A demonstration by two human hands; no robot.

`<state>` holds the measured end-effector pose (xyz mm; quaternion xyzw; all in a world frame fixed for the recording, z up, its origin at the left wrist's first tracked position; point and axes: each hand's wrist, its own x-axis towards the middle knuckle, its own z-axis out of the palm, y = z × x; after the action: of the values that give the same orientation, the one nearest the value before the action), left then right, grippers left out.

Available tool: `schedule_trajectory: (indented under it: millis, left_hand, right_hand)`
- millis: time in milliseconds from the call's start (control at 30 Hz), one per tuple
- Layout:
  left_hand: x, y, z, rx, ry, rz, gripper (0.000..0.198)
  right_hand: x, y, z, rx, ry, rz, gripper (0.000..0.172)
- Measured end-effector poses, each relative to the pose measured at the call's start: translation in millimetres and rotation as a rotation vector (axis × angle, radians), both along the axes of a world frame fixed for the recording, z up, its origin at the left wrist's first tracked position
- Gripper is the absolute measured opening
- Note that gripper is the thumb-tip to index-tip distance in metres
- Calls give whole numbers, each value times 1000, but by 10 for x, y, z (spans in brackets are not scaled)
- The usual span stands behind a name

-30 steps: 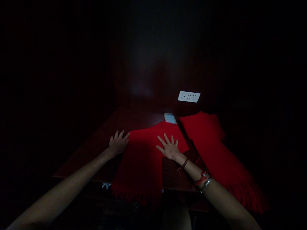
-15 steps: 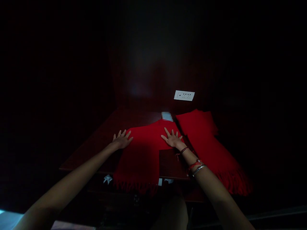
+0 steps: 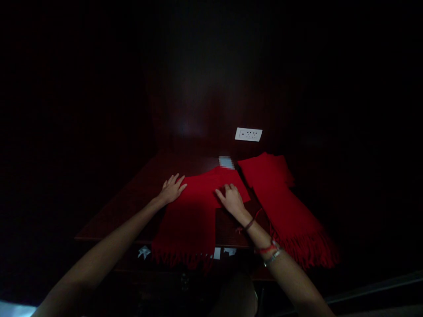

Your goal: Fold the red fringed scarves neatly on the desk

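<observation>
A red fringed scarf (image 3: pixel 190 220) lies folded on the dark wooden desk (image 3: pixel 132 198), its fringed end hanging over the front edge. My left hand (image 3: pixel 172 190) rests flat at the scarf's left edge, fingers stretched out. Over the part of the scarf that extends right, my right hand (image 3: pixel 233 201) has its fingers bent downward and the thumb held apart. No cloth shows pinched between them, though the fingertips are partly hidden. Another red fringed scarf (image 3: pixel 280 202) lies to the right of my right hand, folded over at its far end.
On the back wall is a white socket panel (image 3: pixel 248 134). A small pale, blurred-out item (image 3: pixel 226 162) sits behind the near scarf. Below the desk's front edge, pale paper-like pieces (image 3: pixel 144 252) show. The surroundings are very dark.
My right hand has gone from flat with spread fingers to bent fingers, shifting slightly left and nearer. My left hand still lies at the scarf's edge. The view has shifted a little.
</observation>
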<state>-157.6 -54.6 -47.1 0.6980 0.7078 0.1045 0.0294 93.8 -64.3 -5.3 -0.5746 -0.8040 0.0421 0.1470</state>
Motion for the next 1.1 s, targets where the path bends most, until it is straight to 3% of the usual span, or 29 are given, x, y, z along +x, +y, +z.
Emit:
schedule_trajectory:
  millis: [67, 200, 300, 467, 567, 667, 767, 833, 967, 1100]
  left_hand:
    - [-42, -20, -35, 26, -21, 1, 57]
    - [-76, -44, -59, -56, -48, -89, 54]
    - [-89, -43, -26, -99, -19, -95, 53]
    - [-107, -54, -10, -129, 19, -91, 54]
    - [-90, -73, 11, -132, 33, -86, 53]
    - [25, -33, 129, -66, 9, -143, 51]
    - [276, 139, 285, 70, -29, -316, 49]
    - [466, 307, 324, 68, -34, -432, 49]
    - [636, 546, 179, -86, -15, -442, 47]
    - [485, 530, 23, -107, -8, -407, 46]
  right_hand:
    - [-56, -288, -20, -144, -59, 68, 60]
    - [-191, -535, -135, -183, -64, 59, 42]
    - [-121, -421, -171, -245, 44, 71, 25]
    - [363, -151, -183, -246, 323, -7, 13]
    - [535, -110, -229, -287, 398, -8, 25]
    - [458, -132, -250, -296, 456, 0, 42]
    - [262, -150, -244, -170, 512, -101, 40]
    - [196, -146, -245, -97, 526, -133, 35]
    - [385, -110, -273, -1, 567, -237, 27]
    - [654, -102, -322, -44, 468, -226, 21]
